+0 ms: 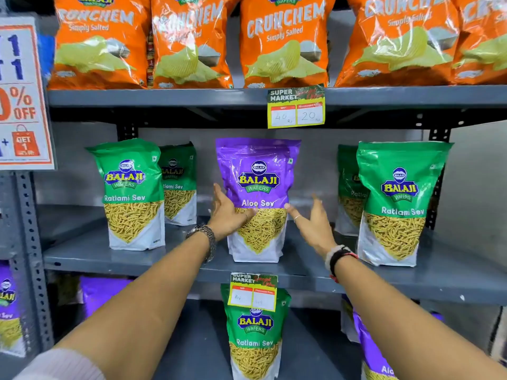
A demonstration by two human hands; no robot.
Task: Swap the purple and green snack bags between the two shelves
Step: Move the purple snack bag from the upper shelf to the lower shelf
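A purple Aloo Sev bag (258, 174) stands upright at the middle of the middle shelf (109, 256). My left hand (227, 215) lies flat against its lower left side with fingers spread. My right hand (312, 226) is open at its lower right, one fingertip touching the bag's edge. Green Ratlami Sev bags stand on the same shelf, two at the left (131, 193) and two at the right (400, 204). On the shelf below, a green bag (255, 338) stands in the middle, with purple bags at the left (101, 292) and right (370, 349).
Orange chip bags (285, 42) fill the top shelf. Yellow price tags hang from the upper shelf edge (296, 108) and the middle shelf edge (253, 292). A discount sign (22, 91) hangs on the left upright. Another purple bag (6, 305) shows at the far left.
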